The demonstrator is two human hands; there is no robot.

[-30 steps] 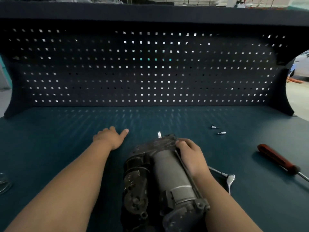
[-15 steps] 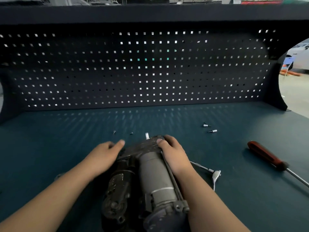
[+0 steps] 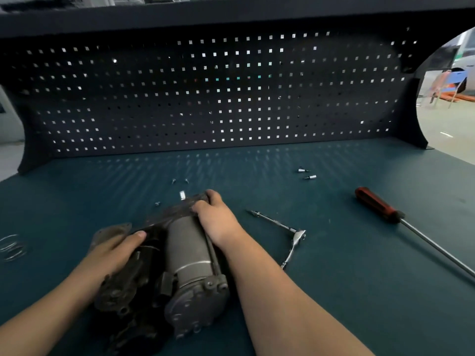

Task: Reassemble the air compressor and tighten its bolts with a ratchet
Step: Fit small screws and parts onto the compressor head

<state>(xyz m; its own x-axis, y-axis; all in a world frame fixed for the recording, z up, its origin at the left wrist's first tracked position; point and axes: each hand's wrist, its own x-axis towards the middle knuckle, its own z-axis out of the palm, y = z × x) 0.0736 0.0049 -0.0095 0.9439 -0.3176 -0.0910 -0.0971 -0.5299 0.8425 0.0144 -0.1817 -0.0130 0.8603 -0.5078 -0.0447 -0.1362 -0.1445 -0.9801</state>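
At the near middle of the table [image 3: 359, 291] lies the air compressor [image 3: 185, 255] on its side, its grey cylinder pointing away from the person and its round bolted end cap nearest the camera. The right hand [image 3: 218, 219] rests on the compressor's far right end, its fingers [image 3: 205, 204] curled over the dark, blurred housing there and gripping it. Against the compressor's left side, the left hand [image 3: 110, 255] holds a flat grey plate [image 3: 110, 231]; the thumb lies across the top toward the cylinder, while the other fingers are hidden beneath the plate.

Just right of the compressor lies the ratchet [image 3: 293, 246], a thin extension bar jutting from its head. Well right of the compressor sits a red-handled screwdriver [image 3: 375, 204], its long shaft running to the right edge. Three small bolts [image 3: 180, 180] lie just beyond the compressor's far end, and two small sockets [image 3: 305, 173] lie beyond it to the right. Thin wire rings [image 3: 12, 246] sit well to the compressor's left. Behind the compressor stands a dark pegboard [image 3: 218, 98].
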